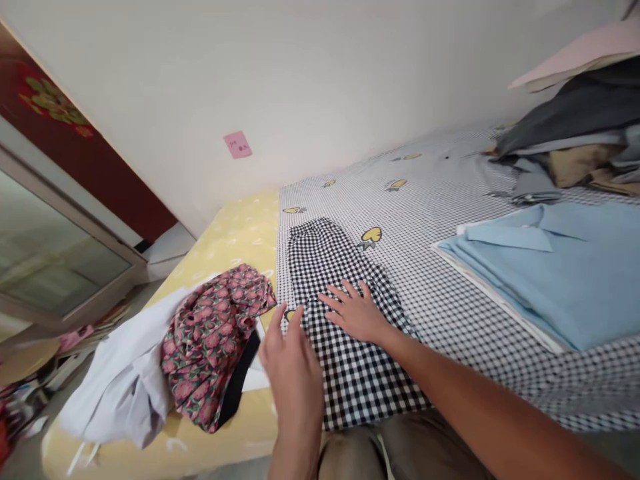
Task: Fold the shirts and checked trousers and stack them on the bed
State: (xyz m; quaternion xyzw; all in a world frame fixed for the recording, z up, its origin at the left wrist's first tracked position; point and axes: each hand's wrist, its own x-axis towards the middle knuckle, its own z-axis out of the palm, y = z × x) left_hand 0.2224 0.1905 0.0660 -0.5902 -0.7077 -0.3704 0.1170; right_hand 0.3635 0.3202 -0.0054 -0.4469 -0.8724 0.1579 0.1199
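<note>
A black-and-white gingham garment (327,260), which looks like a skirt, lies lengthwise on the bed. Its gathered narrow end points toward the wall, and its wide end reaches the near edge by my knees. My right hand (356,313) rests on its middle with the fingers spread, palm down. Beside its left edge is my left hand (291,350), fingers apart and holding nothing; whether it touches the cloth I cannot tell. Left of that hand, a crumpled pink floral garment (213,340) with a black strip lies against a rumpled white garment (127,373).
A folded light-blue shirt (555,267) lies to the right on the checked bedsheet (425,260). Behind it rises a pile of dark and brown clothes (575,127). Yellow bedding (245,220) covers the left side. Beyond the bed stands a white wall (350,80) with a pink note (237,145).
</note>
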